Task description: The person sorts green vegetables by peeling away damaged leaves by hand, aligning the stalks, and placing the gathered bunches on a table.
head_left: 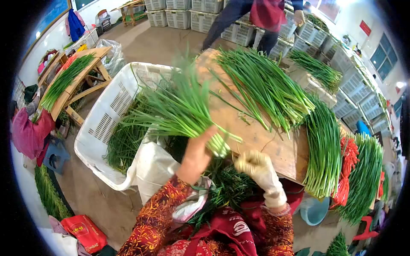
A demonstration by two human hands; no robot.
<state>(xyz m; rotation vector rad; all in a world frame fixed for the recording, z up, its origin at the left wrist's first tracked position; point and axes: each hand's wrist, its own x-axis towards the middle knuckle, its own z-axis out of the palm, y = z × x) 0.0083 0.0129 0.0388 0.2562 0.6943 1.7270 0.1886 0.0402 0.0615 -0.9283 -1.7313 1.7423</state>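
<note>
My bare left hand [197, 154] is closed around the pale stem ends of a bunch of garlic chives [183, 106]. The bunch's leaves fan out up and to the left, their tips blurred, between the white crate and the wooden table [282, 155]. One stray stalk juts out to the right across the hand. In a whitish glove, my right hand [258, 170] has its fingers pinched together at the table's near edge; what they hold, if anything, is hidden. A large pile of chives [265, 85] lies on the table beyond both hands.
Left of the table stands a white plastic crate [96, 143] with loose leaves inside. More chives [324, 149] and red ties [348, 164] lie to the right, above a blue bucket [315, 211]. A person [269, 19] stands across the table; another [32, 132] sits far left.
</note>
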